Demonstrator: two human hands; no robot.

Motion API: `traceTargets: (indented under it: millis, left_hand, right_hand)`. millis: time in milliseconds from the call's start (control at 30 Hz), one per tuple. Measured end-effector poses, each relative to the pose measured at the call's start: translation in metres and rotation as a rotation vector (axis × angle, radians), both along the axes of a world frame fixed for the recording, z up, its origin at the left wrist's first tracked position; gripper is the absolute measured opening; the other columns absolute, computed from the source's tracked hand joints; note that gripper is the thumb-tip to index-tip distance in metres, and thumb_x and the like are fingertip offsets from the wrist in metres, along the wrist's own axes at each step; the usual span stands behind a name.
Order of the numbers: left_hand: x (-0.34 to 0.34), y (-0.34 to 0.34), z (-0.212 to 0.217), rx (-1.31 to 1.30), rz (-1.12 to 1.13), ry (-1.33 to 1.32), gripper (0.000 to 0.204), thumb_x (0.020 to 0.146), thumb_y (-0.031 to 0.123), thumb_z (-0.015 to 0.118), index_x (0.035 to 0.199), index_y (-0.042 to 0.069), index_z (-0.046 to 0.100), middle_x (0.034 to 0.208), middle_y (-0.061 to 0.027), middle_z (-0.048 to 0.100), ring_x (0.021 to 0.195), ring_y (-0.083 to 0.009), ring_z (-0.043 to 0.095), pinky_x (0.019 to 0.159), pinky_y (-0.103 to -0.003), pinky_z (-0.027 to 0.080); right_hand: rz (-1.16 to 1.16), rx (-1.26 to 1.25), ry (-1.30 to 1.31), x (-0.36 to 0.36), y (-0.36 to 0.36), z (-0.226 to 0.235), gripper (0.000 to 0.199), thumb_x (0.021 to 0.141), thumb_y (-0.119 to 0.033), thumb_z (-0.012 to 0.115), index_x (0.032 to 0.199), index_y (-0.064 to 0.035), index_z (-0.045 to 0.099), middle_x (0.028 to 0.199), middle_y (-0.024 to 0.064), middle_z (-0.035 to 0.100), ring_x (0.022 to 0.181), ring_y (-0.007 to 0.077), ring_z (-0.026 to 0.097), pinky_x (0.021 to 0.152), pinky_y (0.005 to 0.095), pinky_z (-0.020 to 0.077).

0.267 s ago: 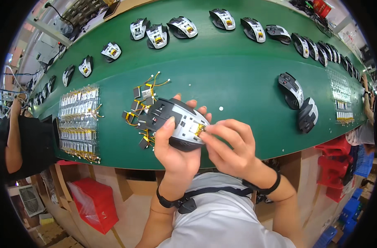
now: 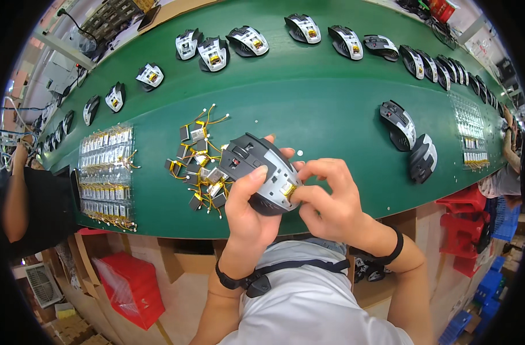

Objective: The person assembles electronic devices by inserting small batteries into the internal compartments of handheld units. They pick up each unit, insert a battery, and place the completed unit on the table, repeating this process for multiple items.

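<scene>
My left hand (image 2: 250, 210) grips a black and grey computer mouse (image 2: 257, 152) from beneath and the side, its thumb on the top shell. The mouse is tilted above the green table. In a slot in its grey top sits a small battery (image 2: 288, 188) with yellow tape. My right hand (image 2: 334, 198) is closed at that slot, thumb and index finger pinching at the battery's edge; the fingertips partly hide it. Beside the mouse, on its left, lies a loose pile of small batteries (image 2: 199, 133) with yellow wires and white plugs.
Clear plastic trays (image 2: 128, 172) of batteries lie at the left, another tray (image 2: 468, 115) at the far right. Two mice (image 2: 398, 123) rest right of my hands. A line of mice (image 2: 248, 41) spans the table's far side. Co-workers' arms (image 2: 16, 201) show at both edges.
My hands and the mouse have shifted slightly right in the picture, uncovering more of the battery pile. My right fingers have curled in more tightly at the slot.
</scene>
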State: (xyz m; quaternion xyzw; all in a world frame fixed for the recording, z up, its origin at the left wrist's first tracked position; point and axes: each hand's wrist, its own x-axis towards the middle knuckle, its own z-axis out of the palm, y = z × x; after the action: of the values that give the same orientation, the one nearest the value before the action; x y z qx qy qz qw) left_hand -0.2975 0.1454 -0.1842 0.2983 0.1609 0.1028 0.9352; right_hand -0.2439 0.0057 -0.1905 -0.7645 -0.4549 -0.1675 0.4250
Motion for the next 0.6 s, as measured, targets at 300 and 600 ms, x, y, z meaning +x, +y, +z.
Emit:
traceTargets:
  millis: [300,600]
  left_hand:
    - [0.004,0.019,-0.002,-0.067,-0.045,-0.042,0.063,0.088,0.036,0.055,0.137,-0.002,0.045,0.12,-0.0221,0.058,0.107,-0.039,0.061,0.092,-0.052,0.053]
    - [0.036,0.151,0.016,0.391,-0.16,-0.045,0.045,0.088,0.023,0.062,0.123,-0.002,0.051,0.115,-0.0202,0.062,0.107,-0.0378,0.064,0.09,-0.053,0.056]
  right_hand:
    - [0.039,0.195,0.602,0.0,-0.016,0.005,0.032,0.071,0.01,0.059,0.1,-0.0032,0.065,0.108,0.0131,0.061,0.091,0.0233,0.062,0.073,0.0314,0.0516]
    - [-0.135,0.245,0.575,-0.019,-0.075,0.03,0.006,0.079,0.003,0.057,0.083,-0.0004,0.061,0.087,0.0099,0.059,0.08,0.0182,0.056,0.071,0.0284,0.0458]
